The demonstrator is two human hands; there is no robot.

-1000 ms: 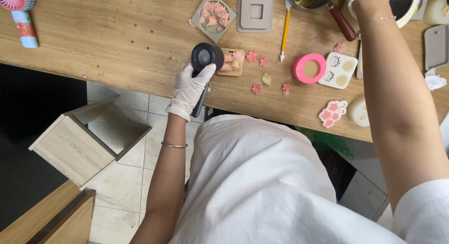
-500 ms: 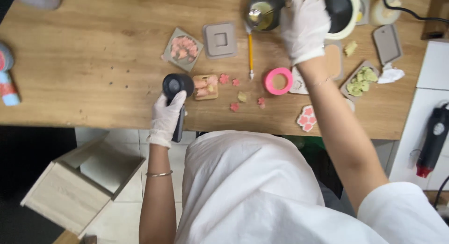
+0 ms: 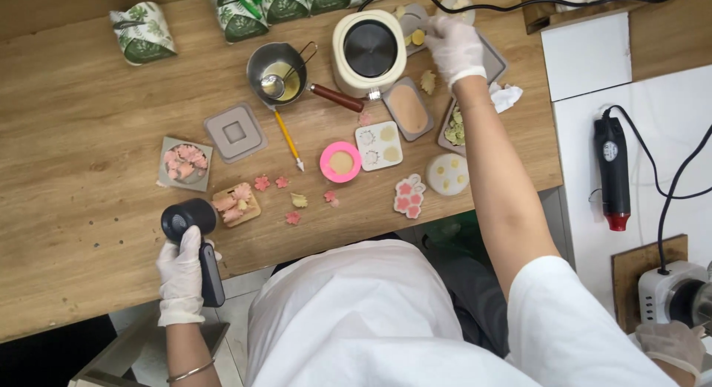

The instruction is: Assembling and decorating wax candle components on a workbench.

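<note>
Gripping a black handheld blower (image 3: 194,238) at the bench's (image 3: 89,172) near left edge, the left hand (image 3: 180,272) stays clamped; the right hand (image 3: 454,46) stretches far, fingers pinched on a small mould (image 3: 412,22).

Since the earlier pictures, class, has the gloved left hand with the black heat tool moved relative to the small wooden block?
No: the left hand keeps the tool's head just left of the block.

A wooden table (image 3: 96,135) carries pink flower pieces (image 3: 271,183), moulds (image 3: 379,145) and a saucepan (image 3: 279,72).
</note>
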